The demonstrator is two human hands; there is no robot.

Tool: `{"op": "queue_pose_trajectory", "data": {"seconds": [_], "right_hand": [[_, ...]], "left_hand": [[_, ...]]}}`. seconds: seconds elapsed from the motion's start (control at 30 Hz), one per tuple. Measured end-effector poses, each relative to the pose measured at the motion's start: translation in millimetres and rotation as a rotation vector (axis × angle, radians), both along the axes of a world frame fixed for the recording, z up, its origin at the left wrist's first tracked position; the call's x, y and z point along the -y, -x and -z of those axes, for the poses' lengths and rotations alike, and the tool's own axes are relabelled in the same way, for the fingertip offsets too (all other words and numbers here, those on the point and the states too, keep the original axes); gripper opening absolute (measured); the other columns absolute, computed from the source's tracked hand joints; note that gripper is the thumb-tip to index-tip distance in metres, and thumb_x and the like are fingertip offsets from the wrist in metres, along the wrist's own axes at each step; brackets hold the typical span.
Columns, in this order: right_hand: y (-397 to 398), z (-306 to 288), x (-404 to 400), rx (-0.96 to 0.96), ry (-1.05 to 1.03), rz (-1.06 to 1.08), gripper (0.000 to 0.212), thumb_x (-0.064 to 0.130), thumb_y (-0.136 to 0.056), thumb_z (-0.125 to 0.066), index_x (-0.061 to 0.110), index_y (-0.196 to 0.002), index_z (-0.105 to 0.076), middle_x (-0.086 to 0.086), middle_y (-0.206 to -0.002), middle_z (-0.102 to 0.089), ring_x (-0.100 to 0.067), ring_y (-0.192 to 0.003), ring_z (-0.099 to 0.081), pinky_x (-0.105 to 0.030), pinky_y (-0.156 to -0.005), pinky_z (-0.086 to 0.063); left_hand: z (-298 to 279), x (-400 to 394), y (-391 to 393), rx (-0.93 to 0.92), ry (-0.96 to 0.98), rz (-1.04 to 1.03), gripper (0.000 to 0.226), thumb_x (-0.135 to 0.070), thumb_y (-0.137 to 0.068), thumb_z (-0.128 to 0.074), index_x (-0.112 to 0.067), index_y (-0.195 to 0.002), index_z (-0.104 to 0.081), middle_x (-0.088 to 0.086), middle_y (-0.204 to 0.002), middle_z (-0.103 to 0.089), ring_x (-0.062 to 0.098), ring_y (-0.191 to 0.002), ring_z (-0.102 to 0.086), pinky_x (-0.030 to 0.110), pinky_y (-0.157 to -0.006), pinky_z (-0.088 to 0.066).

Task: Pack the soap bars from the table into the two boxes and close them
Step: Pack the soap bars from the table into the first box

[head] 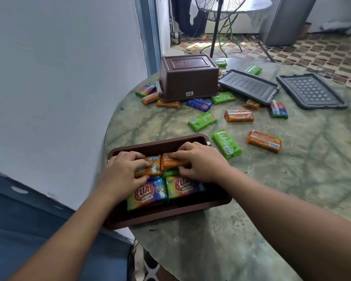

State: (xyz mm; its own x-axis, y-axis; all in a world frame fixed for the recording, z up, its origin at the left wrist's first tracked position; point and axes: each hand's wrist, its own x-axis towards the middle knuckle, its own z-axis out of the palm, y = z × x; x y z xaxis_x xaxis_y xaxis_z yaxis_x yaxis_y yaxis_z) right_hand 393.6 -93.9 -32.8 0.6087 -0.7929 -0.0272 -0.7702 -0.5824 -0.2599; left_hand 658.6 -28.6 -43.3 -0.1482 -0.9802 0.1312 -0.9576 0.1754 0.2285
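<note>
An open brown box (170,214) sits at the table's near left edge, holding several soap bars. Inside it, my left hand (123,171) grips an orange soap bar (152,167) and my right hand (199,161) grips a second orange soap bar (170,161) beside it. Two multicoloured bars (150,192) lie in the box's near half. A second brown box (188,78) stands upside down at the far side. Two grey lids (249,86) (310,92) lie to its right. Several loose bars in green (226,144), orange (264,141) and blue (199,104) wrappers are scattered on the table.
The round green marbled table (272,199) touches a white wall on the left. Beyond it stand a fan stand (217,27) and a grey cabinet (286,19) on a patterned floor. A blue surface (28,220) lies at the lower left.
</note>
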Motion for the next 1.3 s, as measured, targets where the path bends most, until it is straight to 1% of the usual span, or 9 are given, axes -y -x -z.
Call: {"op": "queue_pose_trajectory", "data": {"seconds": [0.17,0.37,0.6,0.77,0.87,0.97,1.1,1.2,1.3], "right_hand": [[0.6,1.1,1.7,0.125,-0.009,0.038,0.040,0.044,-0.106,-0.041,0.043,-0.145,-0.050,0.010,-0.134,-0.058,-0.018,-0.123,-0.054,-0.040,-0.093,-0.050],[2.6,-2.7,2.2,0.224,-0.061,0.110,0.039,0.041,-0.110,-0.034,0.037,-0.148,-0.045,0.007,-0.130,-0.063,-0.021,-0.114,-0.061,-0.041,-0.089,-0.051],[-5.5,-5.3,5.3,-0.020,-0.050,0.080,0.043,0.056,-0.106,-0.031,0.044,-0.147,-0.040,0.007,-0.132,-0.058,-0.025,-0.114,-0.062,-0.044,-0.089,-0.051],[-2.7,-8.0,3.0,-0.085,-0.004,0.010,0.072,0.077,-0.089,-0.047,0.039,-0.149,-0.041,0.007,-0.139,-0.051,-0.019,-0.128,-0.047,-0.041,-0.099,-0.045],[-2.0,-7.7,4.7,-0.097,0.025,-0.030,0.070,0.078,-0.089,-0.044,0.043,-0.150,-0.045,0.012,-0.140,-0.049,-0.018,-0.126,-0.045,-0.039,-0.098,-0.042],[-2.8,-3.5,5.1,-0.152,0.081,-0.098,0.064,0.071,-0.094,-0.041,0.048,-0.154,-0.038,0.016,-0.142,-0.047,-0.018,-0.126,-0.041,-0.040,-0.103,-0.037],[-3.0,-3.5,5.9,-0.176,0.097,-0.104,0.065,0.070,-0.095,-0.037,0.047,-0.155,-0.035,0.010,-0.143,-0.044,-0.021,-0.127,-0.039,-0.042,-0.107,-0.036],[-1.9,-7.0,1.9,-0.043,0.105,-0.033,0.063,0.071,-0.094,-0.044,0.042,-0.150,-0.046,0.003,-0.135,-0.045,-0.023,-0.124,-0.040,-0.044,-0.108,-0.038],[0.7,-5.7,-2.6,0.148,0.213,0.233,0.061,0.063,-0.092,-0.055,0.029,-0.142,-0.048,-0.003,-0.127,-0.041,-0.025,-0.118,-0.039,-0.043,-0.105,-0.040]], "left_hand": [[-0.8,-1.3,3.1,0.008,0.013,-0.015,0.033,-0.048,-0.083,-0.078,-0.039,-0.115,-0.074,-0.014,-0.127,-0.060,0.015,-0.118,-0.051,0.043,-0.098,-0.042],[-0.6,-2.0,1.9,-0.029,0.030,-0.031,0.039,-0.050,-0.081,-0.077,-0.039,-0.118,-0.071,-0.015,-0.119,-0.059,0.012,-0.110,-0.053,0.037,-0.091,-0.043],[0.2,-1.8,1.6,-0.025,0.025,-0.026,0.035,-0.054,-0.083,-0.073,-0.040,-0.115,-0.074,-0.019,-0.119,-0.058,0.008,-0.110,-0.052,0.035,-0.093,-0.043],[0.9,-2.4,1.3,-0.004,0.027,-0.023,0.036,-0.052,-0.082,-0.075,-0.040,-0.115,-0.074,-0.018,-0.120,-0.058,0.009,-0.110,-0.052,0.037,-0.093,-0.047],[1.6,-2.7,1.5,0.021,0.040,-0.014,0.034,-0.051,-0.082,-0.075,-0.039,-0.115,-0.074,-0.017,-0.120,-0.058,0.011,-0.109,-0.053,0.038,-0.091,-0.048],[2.6,-2.7,1.5,0.025,0.049,-0.004,0.034,-0.050,-0.083,-0.076,-0.038,-0.114,-0.074,-0.016,-0.120,-0.059,0.011,-0.107,-0.053,0.039,-0.091,-0.049],[3.3,-3.2,1.2,0.008,0.053,0.003,0.035,-0.051,-0.083,-0.075,-0.037,-0.114,-0.074,-0.014,-0.120,-0.059,0.012,-0.109,-0.051,0.043,-0.093,-0.049],[3.0,-2.9,2.5,0.012,0.151,-0.020,0.048,-0.061,-0.081,-0.071,-0.031,-0.119,-0.072,-0.006,-0.117,-0.057,0.019,-0.112,-0.048,0.041,-0.095,-0.045],[1.2,-2.3,4.3,0.038,0.242,-0.259,0.068,-0.071,-0.082,-0.058,-0.022,-0.129,-0.060,0.008,-0.119,-0.050,0.030,-0.111,-0.045,0.042,-0.095,-0.041]]}}
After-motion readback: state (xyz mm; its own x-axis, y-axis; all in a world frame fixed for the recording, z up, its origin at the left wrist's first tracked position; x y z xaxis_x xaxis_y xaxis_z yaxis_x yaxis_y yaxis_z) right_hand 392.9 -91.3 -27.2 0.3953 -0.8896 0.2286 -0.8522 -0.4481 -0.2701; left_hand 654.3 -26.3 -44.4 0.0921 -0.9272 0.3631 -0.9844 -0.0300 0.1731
